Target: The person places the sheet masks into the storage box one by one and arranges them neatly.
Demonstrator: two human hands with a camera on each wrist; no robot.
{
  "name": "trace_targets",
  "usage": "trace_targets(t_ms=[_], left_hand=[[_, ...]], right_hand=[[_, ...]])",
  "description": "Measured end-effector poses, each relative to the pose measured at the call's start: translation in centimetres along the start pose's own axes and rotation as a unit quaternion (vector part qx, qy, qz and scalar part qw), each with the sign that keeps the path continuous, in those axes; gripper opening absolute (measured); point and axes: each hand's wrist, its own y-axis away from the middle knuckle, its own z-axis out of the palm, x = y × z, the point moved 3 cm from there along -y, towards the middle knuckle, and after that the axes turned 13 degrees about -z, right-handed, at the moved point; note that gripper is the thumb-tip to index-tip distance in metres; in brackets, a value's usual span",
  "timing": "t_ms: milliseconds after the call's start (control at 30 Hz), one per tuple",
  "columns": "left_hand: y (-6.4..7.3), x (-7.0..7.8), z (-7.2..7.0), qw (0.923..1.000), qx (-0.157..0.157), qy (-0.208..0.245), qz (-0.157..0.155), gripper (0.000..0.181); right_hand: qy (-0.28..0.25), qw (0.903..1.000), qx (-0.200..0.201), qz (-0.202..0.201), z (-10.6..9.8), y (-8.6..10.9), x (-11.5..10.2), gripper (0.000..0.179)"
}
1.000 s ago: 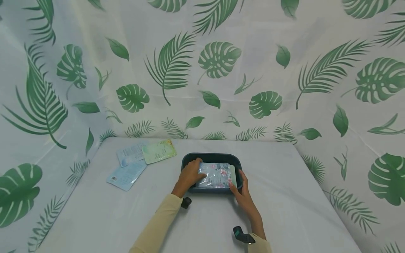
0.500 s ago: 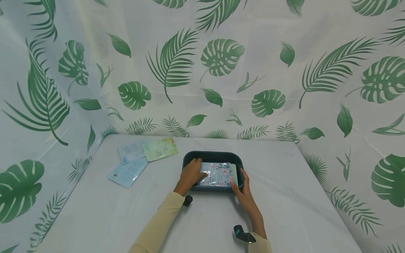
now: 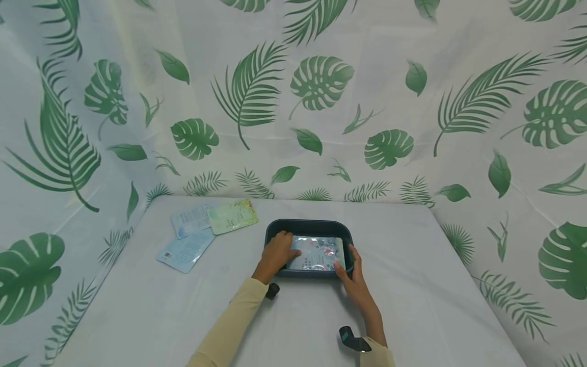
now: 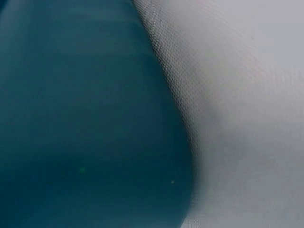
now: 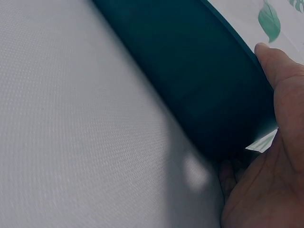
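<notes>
A dark teal plastic tray (image 3: 307, 274) stands on the white table in the head view. Inside lies a floral grey-blue sheet mask packet (image 3: 316, 254), with a thin strip of a pale green packet (image 3: 341, 259) showing at its right end. My left hand (image 3: 275, 255) reaches over the tray's left side and holds the floral packet's left end, thumb on top; the fingertips are partly hidden. My right hand (image 3: 355, 285) grips the tray's right end. The right wrist view shows that hand's thumb (image 5: 273, 61) over the rim; only the tray's wall (image 4: 95, 109) fills the left wrist view.
Two light blue packets, one nearer (image 3: 185, 251) and one farther (image 3: 189, 220), lie at the table's left with a yellow-green packet (image 3: 233, 217). A white leaf-printed cloth (image 3: 275, 102) hangs behind and at both sides of the table (image 3: 422, 306).
The floral packet has slid slightly right and now covers more of the pale green one beneath. Both hands stay nearly where they were; the head view shifted a little early on.
</notes>
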Motion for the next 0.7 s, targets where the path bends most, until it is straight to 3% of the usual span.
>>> trace_targets(t_ms=[467, 567, 700], left_hand=[[0.1, -0.2, -0.2, 0.9983, -0.001, 0.012, 0.058, 0.041], [0.1, -0.3, -0.2, 0.9971, -0.012, 0.015, 0.073, 0.044], [0.1, -0.4, -0.1, 0.9960, -0.033, 0.015, 0.082, 0.046]], right_hand=[[-0.015, 0.9999, 0.001, 0.005, 0.0, 0.1, -0.6, 0.074], [-0.021, 0.9997, -0.004, 0.011, -0.1, 0.3, -2.0, 0.074], [-0.008, 0.9999, -0.001, 0.013, 0.0, 0.2, -1.5, 0.075]])
